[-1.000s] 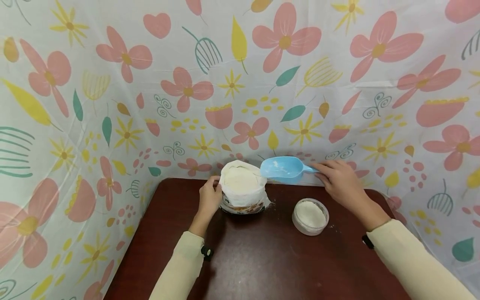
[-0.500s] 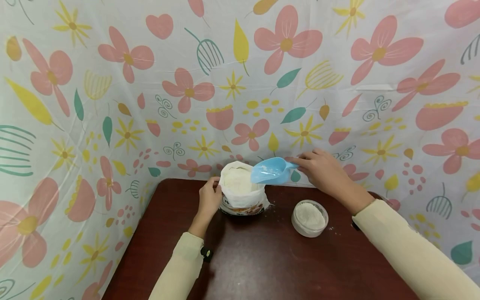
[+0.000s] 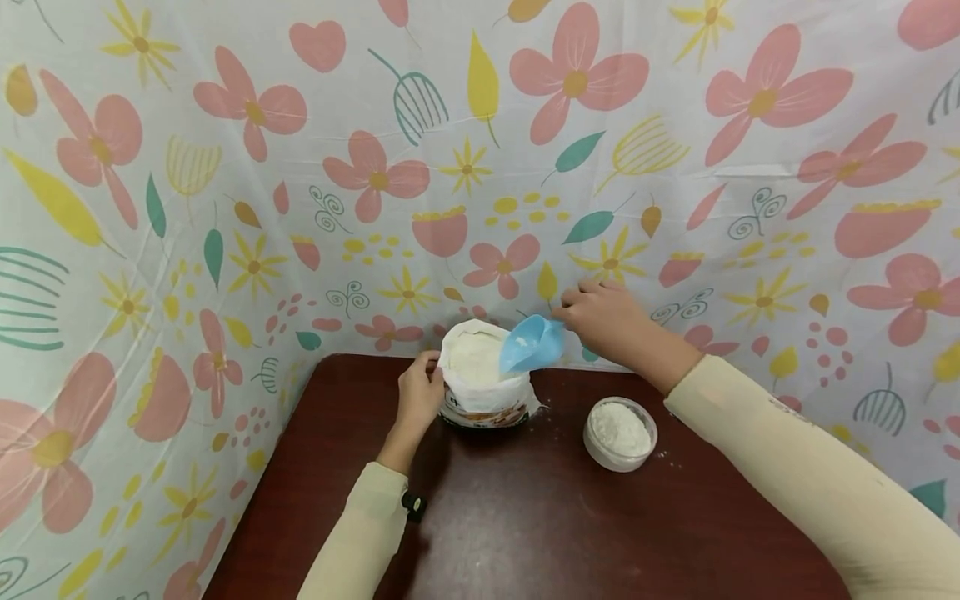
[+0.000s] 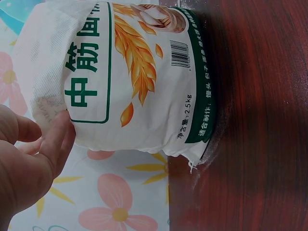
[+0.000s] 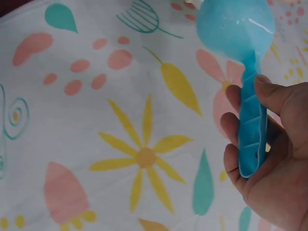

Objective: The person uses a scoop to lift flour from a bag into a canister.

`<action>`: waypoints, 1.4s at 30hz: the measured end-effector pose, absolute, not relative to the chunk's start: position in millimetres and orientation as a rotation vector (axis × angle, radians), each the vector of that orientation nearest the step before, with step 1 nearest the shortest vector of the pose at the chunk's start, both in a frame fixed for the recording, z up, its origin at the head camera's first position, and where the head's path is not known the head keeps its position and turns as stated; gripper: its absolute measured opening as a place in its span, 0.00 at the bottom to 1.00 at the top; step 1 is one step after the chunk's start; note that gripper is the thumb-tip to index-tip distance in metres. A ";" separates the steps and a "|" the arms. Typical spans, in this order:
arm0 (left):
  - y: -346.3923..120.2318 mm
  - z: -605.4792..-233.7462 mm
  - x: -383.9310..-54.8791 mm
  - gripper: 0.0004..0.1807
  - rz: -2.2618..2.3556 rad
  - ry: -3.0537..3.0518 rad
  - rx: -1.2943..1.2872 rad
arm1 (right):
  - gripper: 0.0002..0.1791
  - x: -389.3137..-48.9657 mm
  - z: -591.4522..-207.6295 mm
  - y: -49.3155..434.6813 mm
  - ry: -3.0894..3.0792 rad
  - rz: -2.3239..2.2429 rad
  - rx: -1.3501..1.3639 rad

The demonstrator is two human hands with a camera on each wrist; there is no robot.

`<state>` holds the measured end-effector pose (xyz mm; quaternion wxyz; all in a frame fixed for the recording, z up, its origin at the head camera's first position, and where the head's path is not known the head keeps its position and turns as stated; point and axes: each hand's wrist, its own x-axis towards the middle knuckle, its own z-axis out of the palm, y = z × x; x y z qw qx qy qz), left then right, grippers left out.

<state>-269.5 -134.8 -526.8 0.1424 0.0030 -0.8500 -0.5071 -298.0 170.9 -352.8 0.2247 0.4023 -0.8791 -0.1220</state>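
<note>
An open white flour bag (image 3: pixel 487 393) with a folded-down rim stands near the table's back edge, filled with pale flour (image 3: pixel 474 357). At its left side my left hand (image 3: pixel 420 392) holds the folded rim between thumb and fingers. In the left wrist view the fingertips lie against the bag (image 4: pixel 139 82), whose printed side carries wheat ears. My right hand (image 3: pixel 603 321) grips a light blue scoop (image 3: pixel 531 343) by its handle. The scoop tilts down to the left, its lip over the flour at the bag's right rim. In the right wrist view, fingers wrap the ribbed handle (image 5: pixel 251 125).
A round clear tub (image 3: pixel 621 462) heaped with white flour stands on the dark red-brown table (image 3: pixel 510 525), right of the bag. Loose flour lies beside the bag and the tub. A flower-printed curtain (image 3: pixel 487 167) hangs close behind the table.
My right hand has moved left and up, tipping the scoop down from nearly level to the bag's mouth. The left hand and the bag stay in place.
</note>
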 end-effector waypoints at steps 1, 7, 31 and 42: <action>-134.6 -526.9 -269.7 0.15 -1.457 -2.452 0.008 | 0.14 -298.1 -351.5 168.1 -2.422 -0.361 1.107; -134.0 -527.1 -270.3 0.14 -1.432 -2.446 0.010 | 0.13 -294.4 -342.8 153.0 -2.452 -0.462 1.095; -134.5 -527.2 -271.2 0.15 -1.493 -2.449 0.020 | 0.12 -299.7 -334.6 103.8 -2.687 -0.715 0.970; -134.6 -528.0 -271.2 0.16 -1.492 -2.447 0.022 | 0.09 -303.0 -348.0 96.4 -2.706 -0.732 0.977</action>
